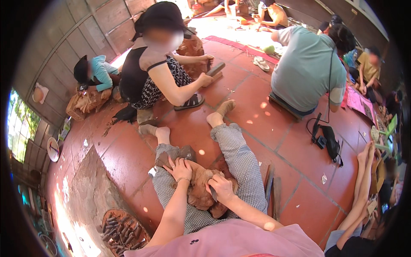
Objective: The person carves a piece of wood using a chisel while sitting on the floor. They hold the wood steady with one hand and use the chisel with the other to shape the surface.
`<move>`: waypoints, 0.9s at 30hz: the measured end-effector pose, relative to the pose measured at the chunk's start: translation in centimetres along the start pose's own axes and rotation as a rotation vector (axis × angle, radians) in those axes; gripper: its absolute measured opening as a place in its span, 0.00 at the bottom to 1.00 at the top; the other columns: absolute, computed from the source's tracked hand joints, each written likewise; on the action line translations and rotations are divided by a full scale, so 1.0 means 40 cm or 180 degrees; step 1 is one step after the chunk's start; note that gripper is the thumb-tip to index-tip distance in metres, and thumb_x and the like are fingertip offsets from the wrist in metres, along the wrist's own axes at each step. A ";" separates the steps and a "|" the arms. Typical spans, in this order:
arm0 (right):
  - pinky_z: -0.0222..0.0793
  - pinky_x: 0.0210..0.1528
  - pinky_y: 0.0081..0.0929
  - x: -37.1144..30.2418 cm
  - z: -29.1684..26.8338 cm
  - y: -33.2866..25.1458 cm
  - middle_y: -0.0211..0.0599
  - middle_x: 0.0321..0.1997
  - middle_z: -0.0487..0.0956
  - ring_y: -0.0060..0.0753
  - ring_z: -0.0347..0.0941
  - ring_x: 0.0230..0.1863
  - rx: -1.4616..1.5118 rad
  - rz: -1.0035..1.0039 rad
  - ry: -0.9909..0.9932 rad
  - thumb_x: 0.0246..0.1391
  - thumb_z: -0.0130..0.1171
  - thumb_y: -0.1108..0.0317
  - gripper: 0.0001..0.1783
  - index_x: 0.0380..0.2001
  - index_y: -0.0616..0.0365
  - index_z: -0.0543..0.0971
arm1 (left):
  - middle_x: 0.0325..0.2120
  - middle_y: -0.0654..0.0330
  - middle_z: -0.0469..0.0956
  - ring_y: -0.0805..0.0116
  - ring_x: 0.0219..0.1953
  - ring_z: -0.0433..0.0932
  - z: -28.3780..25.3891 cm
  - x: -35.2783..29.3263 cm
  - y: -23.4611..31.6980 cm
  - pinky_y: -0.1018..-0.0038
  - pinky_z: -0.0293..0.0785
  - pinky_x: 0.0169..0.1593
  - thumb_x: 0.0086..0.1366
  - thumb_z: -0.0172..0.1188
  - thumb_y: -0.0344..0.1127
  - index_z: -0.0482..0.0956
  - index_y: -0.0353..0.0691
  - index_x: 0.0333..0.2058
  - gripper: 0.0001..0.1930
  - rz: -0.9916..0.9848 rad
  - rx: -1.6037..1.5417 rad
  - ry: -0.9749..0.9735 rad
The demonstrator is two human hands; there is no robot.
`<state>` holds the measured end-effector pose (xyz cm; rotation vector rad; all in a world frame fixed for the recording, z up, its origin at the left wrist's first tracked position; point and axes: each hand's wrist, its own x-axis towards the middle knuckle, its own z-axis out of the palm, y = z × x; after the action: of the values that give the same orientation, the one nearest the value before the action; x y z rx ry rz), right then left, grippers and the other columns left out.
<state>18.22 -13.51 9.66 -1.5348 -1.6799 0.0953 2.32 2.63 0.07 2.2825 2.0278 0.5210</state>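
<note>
A rough, reddish-brown carved wood piece [199, 190] lies across my lap between my legs. My left hand [180, 169], with a thin bracelet at the wrist, rests on its far left part, fingers spread. On the right side of the carving, my right hand [221, 187] is closed around a small dark flat blade [213, 193], whose end points down at the wood. Most of the blade is hidden by my fingers. Just beyond my left hand sits a dark block [187, 153].
A shallow round basket [143, 229] at lower left holds several dark tool handles or chisels. Long bars [276, 199] lie by my right leg. Ahead, a person in black [156, 68] holds a mallet [214, 73]. Another person [306, 70] sits at right, near a black bag [332, 143].
</note>
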 end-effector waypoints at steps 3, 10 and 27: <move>0.76 0.28 0.33 0.003 -0.011 0.000 0.33 0.29 0.73 0.38 0.78 0.32 -0.0003 -0.0048 -0.0148 0.46 0.68 0.67 0.07 0.24 0.54 0.78 | 0.54 0.62 0.78 0.48 0.75 0.48 0.004 -0.005 -0.005 0.29 0.26 0.70 0.70 0.48 0.45 0.83 0.42 0.41 0.17 0.0074 -0.0011 0.0128; 0.77 0.30 0.35 0.021 -0.057 0.018 0.37 0.30 0.75 0.41 0.78 0.31 0.0459 -0.0136 -0.0318 0.48 0.66 0.68 0.07 0.26 0.57 0.78 | 0.55 0.61 0.77 0.50 0.76 0.47 -0.002 0.000 0.013 0.30 0.25 0.71 0.70 0.48 0.45 0.82 0.41 0.42 0.17 0.0043 -0.0151 0.0116; 0.75 0.36 0.37 0.032 -0.047 0.040 0.44 0.33 0.78 0.51 0.78 0.35 0.1050 0.0000 -0.0563 0.50 0.63 0.75 0.05 0.32 0.61 0.78 | 0.58 0.60 0.75 0.51 0.76 0.47 0.010 0.004 -0.007 0.30 0.25 0.71 0.68 0.49 0.46 0.80 0.41 0.48 0.19 0.0049 0.0005 0.0090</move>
<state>20.74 -12.89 10.64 -1.3068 -1.7008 0.4964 2.17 2.90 -0.36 2.3064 2.0257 0.5561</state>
